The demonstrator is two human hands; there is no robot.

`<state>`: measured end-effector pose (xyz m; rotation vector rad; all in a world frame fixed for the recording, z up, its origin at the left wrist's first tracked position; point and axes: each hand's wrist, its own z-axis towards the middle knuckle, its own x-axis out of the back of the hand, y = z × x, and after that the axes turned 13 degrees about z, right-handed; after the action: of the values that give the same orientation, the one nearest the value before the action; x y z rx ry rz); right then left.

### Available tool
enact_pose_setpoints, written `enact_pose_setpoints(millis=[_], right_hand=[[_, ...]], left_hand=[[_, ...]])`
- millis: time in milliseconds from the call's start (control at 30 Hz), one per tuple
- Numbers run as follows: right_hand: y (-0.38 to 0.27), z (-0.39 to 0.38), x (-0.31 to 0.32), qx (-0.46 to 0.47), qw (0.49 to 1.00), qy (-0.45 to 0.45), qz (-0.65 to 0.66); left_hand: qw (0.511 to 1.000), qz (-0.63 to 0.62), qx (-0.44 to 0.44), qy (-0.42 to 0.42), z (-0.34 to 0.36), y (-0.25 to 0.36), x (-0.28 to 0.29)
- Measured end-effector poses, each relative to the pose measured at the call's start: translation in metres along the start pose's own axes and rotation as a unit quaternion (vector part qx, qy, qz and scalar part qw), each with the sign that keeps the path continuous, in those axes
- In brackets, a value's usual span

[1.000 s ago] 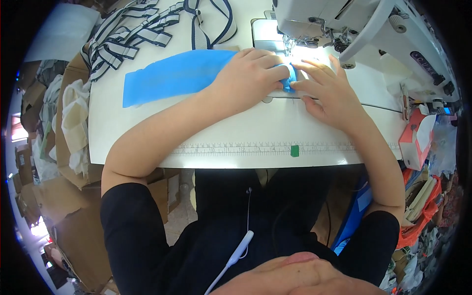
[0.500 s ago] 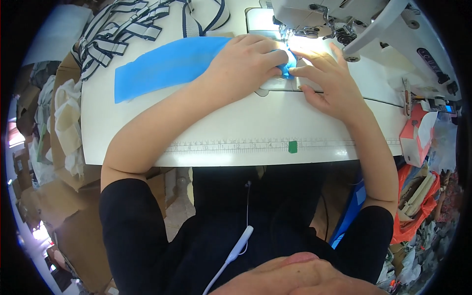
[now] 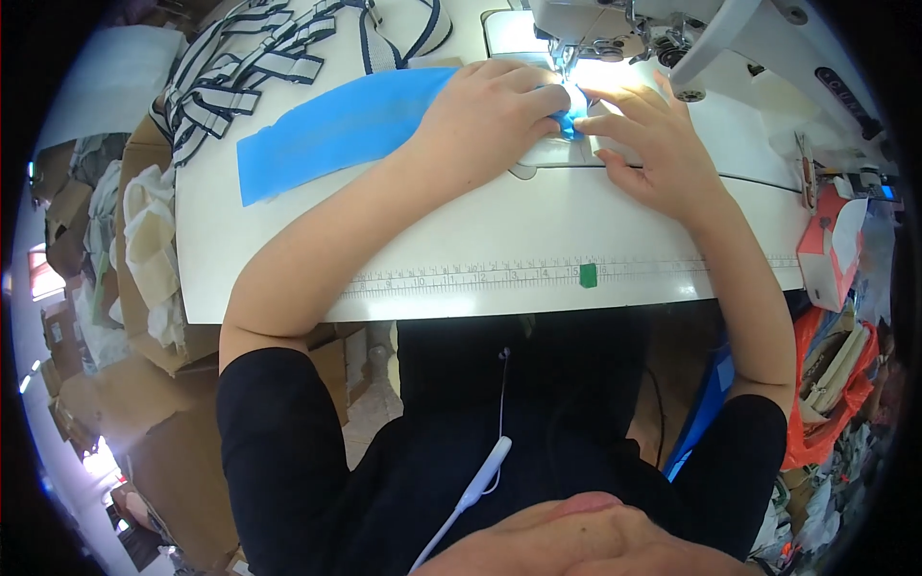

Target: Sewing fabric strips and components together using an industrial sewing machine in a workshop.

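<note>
A long strip of blue fabric (image 3: 336, 127) lies across the white sewing table, its right end bunched beside the needle of a sewing machine (image 3: 615, 29). My left hand (image 3: 492, 113) rests over that right end, its fingers bent and closed on the cloth. From the other side, my right hand (image 3: 653, 154) reaches in with fingers stretched out and thumb apart. Its fingertips touch the bunched cloth by the presser foot, under a bright lamp glow. The glare and my fingers hide the exact spot beneath the needle.
Striped webbing straps (image 3: 226, 91) pile up at the far left. A printed ruler (image 3: 480, 276) with a green mark runs along the front of the table (image 3: 432, 235). To the right are thread snips (image 3: 805, 173), a pink box (image 3: 828, 245) and a red bag (image 3: 816, 437); cardboard boxes (image 3: 182, 470) stand left.
The whole view has shifted a little, moving the table and arms rightward in the picture. Both hands keep nearly the same hold by the needle.
</note>
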<state>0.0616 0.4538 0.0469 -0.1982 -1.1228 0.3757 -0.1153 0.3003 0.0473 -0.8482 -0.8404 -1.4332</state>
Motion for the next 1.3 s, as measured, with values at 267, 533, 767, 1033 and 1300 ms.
enact_pose_setpoints(millis=[267,533,767,1033,1300], right_hand=[[-0.012,0.000,0.007,-0.034,0.998,-0.041,0.040],[-0.005,-0.001,0.003,0.001,0.996,-0.009,0.088],[-0.006,-0.002,0.003,-0.001,0.996,-0.012,0.085],[-0.010,-0.001,0.003,-0.005,0.997,-0.017,0.079],[-0.014,0.001,0.000,-0.001,0.999,-0.007,0.053]], left_hand=[[1.000,0.008,-0.012,-0.001,-0.009,0.008,0.012],[0.999,-0.010,-0.022,0.033,-0.006,0.001,0.009],[0.999,-0.034,0.002,0.023,-0.006,0.003,0.010],[0.999,-0.045,0.017,-0.007,-0.006,0.002,0.013],[0.999,-0.046,0.015,-0.016,-0.006,0.000,0.014]])
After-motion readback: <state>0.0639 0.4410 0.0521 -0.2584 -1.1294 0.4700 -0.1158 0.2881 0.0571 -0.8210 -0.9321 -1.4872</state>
